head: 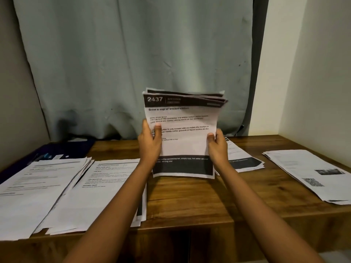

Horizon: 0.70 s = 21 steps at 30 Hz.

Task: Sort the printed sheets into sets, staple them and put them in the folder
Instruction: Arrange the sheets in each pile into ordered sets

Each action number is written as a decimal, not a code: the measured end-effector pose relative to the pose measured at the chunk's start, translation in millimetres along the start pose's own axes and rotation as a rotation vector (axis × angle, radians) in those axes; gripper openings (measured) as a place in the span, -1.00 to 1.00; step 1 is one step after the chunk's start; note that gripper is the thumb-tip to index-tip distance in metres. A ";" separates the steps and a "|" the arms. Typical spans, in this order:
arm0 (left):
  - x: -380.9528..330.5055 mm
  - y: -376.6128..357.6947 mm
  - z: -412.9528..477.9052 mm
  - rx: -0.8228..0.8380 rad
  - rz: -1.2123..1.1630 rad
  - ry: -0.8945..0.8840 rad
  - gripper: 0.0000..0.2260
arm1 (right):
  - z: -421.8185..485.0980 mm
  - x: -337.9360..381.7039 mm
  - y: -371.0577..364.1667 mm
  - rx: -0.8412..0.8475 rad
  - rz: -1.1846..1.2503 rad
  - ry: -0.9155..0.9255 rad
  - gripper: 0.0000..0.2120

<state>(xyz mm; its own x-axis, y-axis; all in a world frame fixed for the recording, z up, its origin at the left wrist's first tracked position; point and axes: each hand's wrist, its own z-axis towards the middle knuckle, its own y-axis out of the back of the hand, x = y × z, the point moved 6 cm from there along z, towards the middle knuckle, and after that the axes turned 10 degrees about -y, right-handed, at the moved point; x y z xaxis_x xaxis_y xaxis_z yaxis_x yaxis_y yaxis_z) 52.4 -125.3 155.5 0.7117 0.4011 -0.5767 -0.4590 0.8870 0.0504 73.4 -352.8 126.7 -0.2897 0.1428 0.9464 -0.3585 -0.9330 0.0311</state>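
- Wooden surface (190, 198): I see a stack (184, 147) held upright at its middle.
- Left hand (150, 143) and right hand (218, 147) each pinch a side edge.
- Piles (106, 186) lie either side; folder (57, 149) far left.

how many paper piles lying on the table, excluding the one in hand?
4: far-left pile, left-centre pile beside it, right-centre pile partly behind the right hand, far-right pile. The held stack may hide more.
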 end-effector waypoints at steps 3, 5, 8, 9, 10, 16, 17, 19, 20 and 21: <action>-2.9 -4.5 10.1 -0.007 0.018 0.002 -0.76 | 2.7 5.6 -3.6 -0.007 -0.008 0.005 -0.86; 0.2 -8.1 8.8 0.009 0.031 0.008 -0.76 | 0.9 0.2 -8.4 0.008 -0.033 -0.013 -0.82; 8.3 -10.6 -4.7 0.039 0.001 0.040 -0.68 | -4.9 -16.0 -12.1 0.027 -0.058 -0.055 -0.78; 12.0 -10.4 -9.8 0.046 -0.005 0.054 -0.65 | -6.1 -20.4 -12.2 0.032 -0.057 -0.065 -0.78; 14.3 -10.4 -13.5 0.052 -0.007 0.064 -0.65 | -6.8 -22.5 -12.0 0.037 -0.055 -0.072 -0.77; 9.8 -12.2 5.0 0.080 0.012 0.042 -0.79 | -2.4 0.4 -13.5 0.049 -0.011 -0.047 -0.75; 9.6 -11.4 7.8 0.074 0.011 0.036 -0.79 | -1.3 2.3 -14.2 0.048 -0.004 -0.047 -0.74; 12.9 -8.8 5.3 0.077 0.000 0.045 -0.75 | -1.3 -1.5 -16.0 0.061 -0.011 -0.066 -0.74; 15.0 -7.4 1.1 0.083 -0.014 0.051 -0.71 | -2.6 -6.0 -16.7 0.072 -0.023 -0.080 -0.74; 17.7 -6.1 -3.1 0.093 -0.026 0.053 -0.66 | -4.1 -10.4 -17.1 0.081 -0.033 -0.090 -0.74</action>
<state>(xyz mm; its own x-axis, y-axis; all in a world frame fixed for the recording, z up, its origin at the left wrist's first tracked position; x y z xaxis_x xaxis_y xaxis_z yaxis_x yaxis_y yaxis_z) 66.1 -124.3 142.5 0.6928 0.3673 -0.6206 -0.3878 0.9153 0.1088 79.0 -337.0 115.1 -0.1967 0.1476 0.9693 -0.2924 -0.9525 0.0857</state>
